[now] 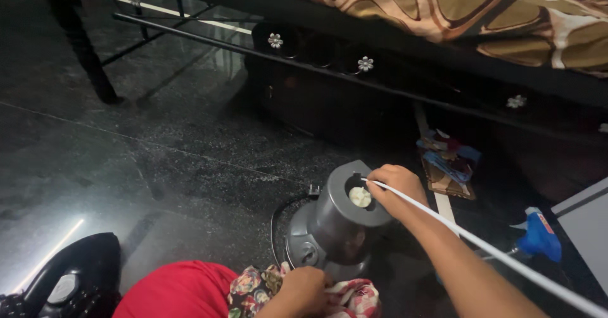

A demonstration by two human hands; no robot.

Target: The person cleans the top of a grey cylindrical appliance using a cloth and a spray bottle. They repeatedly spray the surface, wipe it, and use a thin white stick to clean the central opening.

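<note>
A grey, drum-shaped metal appliance base [335, 220] with a round opening on top stands on the dark polished stone floor [126, 147], just in front of the person's knees. Inside the opening sits a small cream-coloured round part [360, 196]. The right hand [396, 188] rests on the rim of that opening, its fingers pinched together on the end of a long thin white stick [481, 249] that runs back along the forearm toward the lower right corner. The left hand [304, 291] is closed on a floral patterned cloth [345, 296] lying against the foot of the base. A black cord [282, 212] loops from the base to a plug on the floor. Farther out lie a black clothes iron [69, 280] at lower left, a blue glue gun [538, 236] at right, and a black metal bed frame [316, 65] with flower-shaped studs behind.
</note>
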